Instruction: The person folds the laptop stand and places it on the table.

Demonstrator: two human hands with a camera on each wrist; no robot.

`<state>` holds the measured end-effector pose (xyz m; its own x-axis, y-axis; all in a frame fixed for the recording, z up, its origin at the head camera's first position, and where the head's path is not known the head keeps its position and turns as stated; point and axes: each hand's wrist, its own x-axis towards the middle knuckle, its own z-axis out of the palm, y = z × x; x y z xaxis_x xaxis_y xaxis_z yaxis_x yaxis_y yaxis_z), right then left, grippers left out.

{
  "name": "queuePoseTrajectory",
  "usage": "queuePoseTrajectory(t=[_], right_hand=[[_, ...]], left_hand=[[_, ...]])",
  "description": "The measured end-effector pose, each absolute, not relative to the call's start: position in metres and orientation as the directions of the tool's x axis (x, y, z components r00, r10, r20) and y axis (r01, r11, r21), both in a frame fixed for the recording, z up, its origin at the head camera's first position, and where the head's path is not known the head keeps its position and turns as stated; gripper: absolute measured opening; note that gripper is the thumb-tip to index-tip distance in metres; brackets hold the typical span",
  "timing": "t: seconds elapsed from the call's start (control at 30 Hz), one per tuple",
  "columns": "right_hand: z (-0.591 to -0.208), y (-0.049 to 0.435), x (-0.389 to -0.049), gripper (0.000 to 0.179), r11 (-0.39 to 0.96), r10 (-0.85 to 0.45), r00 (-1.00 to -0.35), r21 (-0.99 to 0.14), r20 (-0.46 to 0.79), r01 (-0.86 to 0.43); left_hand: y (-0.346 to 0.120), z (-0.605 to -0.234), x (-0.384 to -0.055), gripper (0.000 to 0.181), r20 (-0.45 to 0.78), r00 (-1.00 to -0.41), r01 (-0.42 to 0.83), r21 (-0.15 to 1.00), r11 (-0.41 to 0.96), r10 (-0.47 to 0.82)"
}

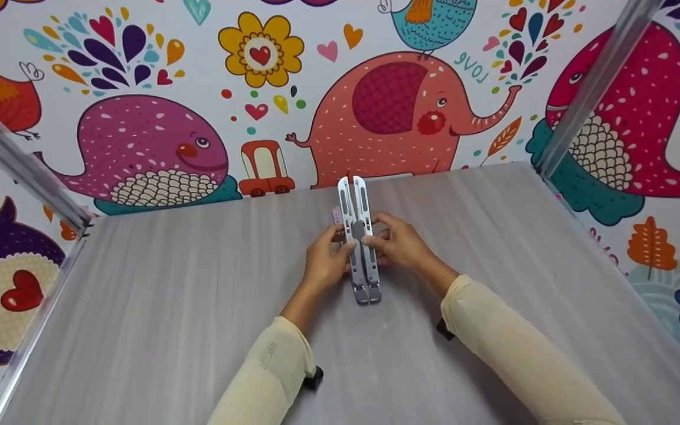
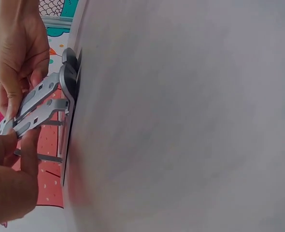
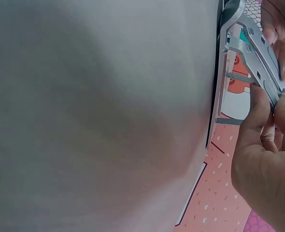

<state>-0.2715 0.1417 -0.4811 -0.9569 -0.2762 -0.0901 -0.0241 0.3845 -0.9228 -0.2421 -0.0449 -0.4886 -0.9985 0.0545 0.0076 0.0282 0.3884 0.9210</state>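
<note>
a silvery folding stand (image 1: 359,230) sits on the grey table (image 1: 186,319), near the wall (image 1: 340,23) printed with cartoon animals; its two long bars (image 2: 41,114) lie side by side, sloping up over thin struts (image 2: 49,158). the left hand (image 1: 325,261) pinches the left bar between thumb and fingers, and the right hand (image 1: 404,243) pinches the right bar likewise, both thumbs resting on top.

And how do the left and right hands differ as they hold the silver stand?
The left hand pinches the left rail of the silver stand; the right hand pinches its right rail. In the head view, the left hand sits slightly lower, angled up and rightward, while the right hand is angled up and leftward. Both pinch with the thumb.
</note>
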Motion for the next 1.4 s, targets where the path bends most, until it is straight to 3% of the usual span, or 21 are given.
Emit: queuePoseTrajectory(t=[0.4,0.73,0.9,1.17,1.4], right_hand=[[-0.479,0.141,-0.276,0.026,0.425,-0.297,-0.947,-0.905,-0.123,-0.016],[-0.477,0.141,-0.277,0.030,0.467,-0.292,-0.953,-0.882,-0.081,-0.067],[-0.471,0.140,-0.281,0.039,0.528,-0.283,-0.959,-0.835,-0.001,-0.155],[-0.431,0.130,-0.305,0.047,0.625,-0.204,-0.943,-0.706,0.262,-0.331],[-0.403,0.110,-0.325,0.045,0.713,-0.258,-0.941,-0.615,0.217,-0.337]], left_hand=[[-0.044,-0.481,-0.245,0.027,-0.002,-0.996,0.039,0.903,0.429,0.093],[-0.036,-0.485,-0.236,0.037,0.134,-0.990,0.131,0.848,0.514,0.033],[-0.027,-0.477,-0.215,0.052,0.116,-0.993,0.082,0.703,0.707,0.000],[-0.005,-0.468,-0.181,0.077,0.039,-0.999,0.014,0.414,0.910,-0.002],[0.020,-0.468,-0.176,0.090,0.033,-0.999,-0.019,0.198,0.980,-0.026]])
